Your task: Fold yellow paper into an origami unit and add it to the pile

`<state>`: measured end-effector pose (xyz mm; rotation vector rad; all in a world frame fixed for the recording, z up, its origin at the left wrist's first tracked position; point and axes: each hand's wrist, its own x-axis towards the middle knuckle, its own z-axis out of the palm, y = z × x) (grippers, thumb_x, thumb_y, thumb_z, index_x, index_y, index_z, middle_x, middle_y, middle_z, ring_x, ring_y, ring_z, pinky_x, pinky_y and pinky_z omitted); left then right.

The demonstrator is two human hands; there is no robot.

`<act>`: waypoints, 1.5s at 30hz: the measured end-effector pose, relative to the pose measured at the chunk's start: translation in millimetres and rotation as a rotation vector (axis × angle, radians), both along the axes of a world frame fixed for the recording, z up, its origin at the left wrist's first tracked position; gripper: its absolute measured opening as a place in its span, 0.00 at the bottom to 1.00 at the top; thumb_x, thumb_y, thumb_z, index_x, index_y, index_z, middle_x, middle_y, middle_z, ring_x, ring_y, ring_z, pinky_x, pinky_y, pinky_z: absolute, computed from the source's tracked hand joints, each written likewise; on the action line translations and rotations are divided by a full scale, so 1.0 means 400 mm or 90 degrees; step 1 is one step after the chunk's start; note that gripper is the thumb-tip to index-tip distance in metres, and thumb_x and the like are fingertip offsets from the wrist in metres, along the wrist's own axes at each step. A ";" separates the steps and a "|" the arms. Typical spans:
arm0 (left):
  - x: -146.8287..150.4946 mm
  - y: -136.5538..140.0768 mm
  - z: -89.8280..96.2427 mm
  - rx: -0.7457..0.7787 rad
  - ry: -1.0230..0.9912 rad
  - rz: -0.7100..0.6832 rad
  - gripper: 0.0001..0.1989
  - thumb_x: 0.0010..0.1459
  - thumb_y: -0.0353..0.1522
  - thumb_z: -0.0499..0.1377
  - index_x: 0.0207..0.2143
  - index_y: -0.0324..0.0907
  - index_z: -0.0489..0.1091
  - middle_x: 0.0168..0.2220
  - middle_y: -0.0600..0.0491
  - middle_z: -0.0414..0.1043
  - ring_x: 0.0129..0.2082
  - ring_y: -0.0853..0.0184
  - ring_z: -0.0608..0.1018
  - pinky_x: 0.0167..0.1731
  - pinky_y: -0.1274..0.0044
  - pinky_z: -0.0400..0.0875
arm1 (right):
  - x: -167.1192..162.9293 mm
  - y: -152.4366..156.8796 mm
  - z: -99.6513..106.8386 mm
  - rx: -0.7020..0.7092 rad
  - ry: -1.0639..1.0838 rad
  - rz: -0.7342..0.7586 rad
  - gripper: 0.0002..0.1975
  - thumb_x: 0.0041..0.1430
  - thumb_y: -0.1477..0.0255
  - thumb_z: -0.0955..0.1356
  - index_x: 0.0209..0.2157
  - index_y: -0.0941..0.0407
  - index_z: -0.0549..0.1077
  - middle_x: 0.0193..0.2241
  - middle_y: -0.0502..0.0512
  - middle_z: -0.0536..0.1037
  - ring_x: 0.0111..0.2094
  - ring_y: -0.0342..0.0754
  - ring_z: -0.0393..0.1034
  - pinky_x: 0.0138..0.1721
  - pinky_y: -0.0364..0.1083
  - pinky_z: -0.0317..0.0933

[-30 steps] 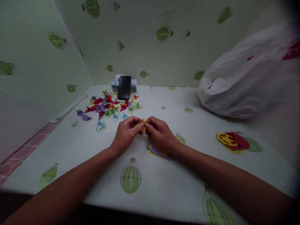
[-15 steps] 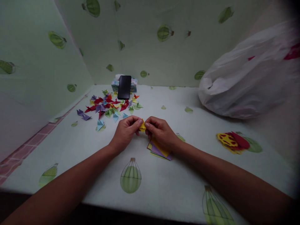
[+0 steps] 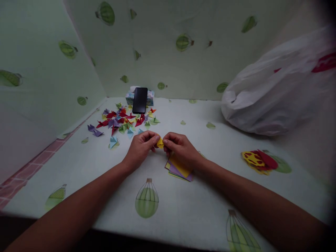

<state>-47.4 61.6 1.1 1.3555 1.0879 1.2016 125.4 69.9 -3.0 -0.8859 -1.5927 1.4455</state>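
Compared with a second ago, yellow paper piece [image 3: 160,142] is turned: it stood as a narrow upright point between the hands, now it sits lower and wider, showing a folded face. Left hand [image 3: 141,149]: fingers clamped on the piece, thumb on the near side. Right hand [image 3: 181,149]: fingers pinched together on its right edge; how much paper they hold, cannot tell. Paper is between the two sets of fingers, over the bench [image 3: 105,183]. Whole view has shifted a bit, so everything on the bench sits slightly lower. Paper stack [image 3: 181,168], just below the right fingers and partly under that hand, shows more of its orange top sheet than a second ago; purple, green and yellow edges stick out.

Containers: tissue box [image 3: 150,97], beyond the fingers and a little left, has white tissue [image 3: 134,88] at its top; black phone [image 3: 140,100] stands tilted in front of it. White plastic bag [image 3: 265,98], well right of and beyond the fingers, bulges; contents not readable.

Other items: pile of folded papers [image 3: 114,122], mixed colours, left of and beyond the left fingers. Red and yellow cut-outs [image 3: 254,158], well right of the right fingers.
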 end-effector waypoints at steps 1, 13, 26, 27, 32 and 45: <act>0.001 0.000 0.000 0.005 -0.007 0.016 0.11 0.55 0.38 0.64 0.30 0.38 0.73 0.26 0.55 0.71 0.25 0.72 0.72 0.23 0.81 0.68 | 0.001 0.000 0.000 -0.009 0.012 0.001 0.11 0.61 0.65 0.67 0.28 0.56 0.69 0.22 0.46 0.70 0.21 0.40 0.62 0.25 0.43 0.57; 0.002 -0.001 -0.016 -0.032 -0.062 0.009 0.11 0.52 0.37 0.66 0.33 0.39 0.72 0.29 0.55 0.73 0.29 0.70 0.76 0.28 0.79 0.73 | 0.002 0.008 -0.011 -0.024 0.020 -0.023 0.09 0.58 0.66 0.69 0.29 0.56 0.68 0.22 0.46 0.70 0.20 0.40 0.64 0.25 0.43 0.58; 0.007 -0.004 -0.016 -0.077 -0.102 -0.022 0.13 0.50 0.36 0.69 0.33 0.38 0.72 0.27 0.54 0.75 0.26 0.71 0.77 0.33 0.77 0.74 | 0.005 0.008 -0.019 0.113 -0.040 -0.056 0.06 0.63 0.70 0.66 0.32 0.56 0.68 0.23 0.47 0.71 0.23 0.41 0.65 0.26 0.43 0.58; 0.008 -0.005 -0.014 -0.075 -0.090 -0.023 0.14 0.50 0.37 0.69 0.33 0.38 0.72 0.27 0.54 0.75 0.26 0.71 0.77 0.33 0.77 0.74 | 0.005 0.006 -0.021 0.114 -0.048 -0.066 0.07 0.63 0.69 0.65 0.31 0.56 0.68 0.22 0.47 0.70 0.22 0.41 0.64 0.26 0.43 0.58; 0.010 -0.007 -0.011 -0.062 -0.059 -0.028 0.13 0.51 0.37 0.67 0.32 0.38 0.71 0.28 0.55 0.74 0.26 0.71 0.76 0.32 0.76 0.73 | 0.003 0.005 -0.023 0.102 -0.055 -0.076 0.08 0.63 0.69 0.66 0.30 0.56 0.68 0.21 0.46 0.70 0.21 0.41 0.64 0.24 0.42 0.58; 0.012 -0.019 0.010 -0.082 -0.025 -0.034 0.12 0.50 0.38 0.66 0.28 0.38 0.70 0.23 0.56 0.72 0.25 0.70 0.75 0.31 0.77 0.72 | -0.002 -0.008 -0.022 0.147 -0.071 -0.113 0.04 0.60 0.71 0.67 0.31 0.56 0.68 0.21 0.46 0.70 0.22 0.42 0.65 0.25 0.43 0.59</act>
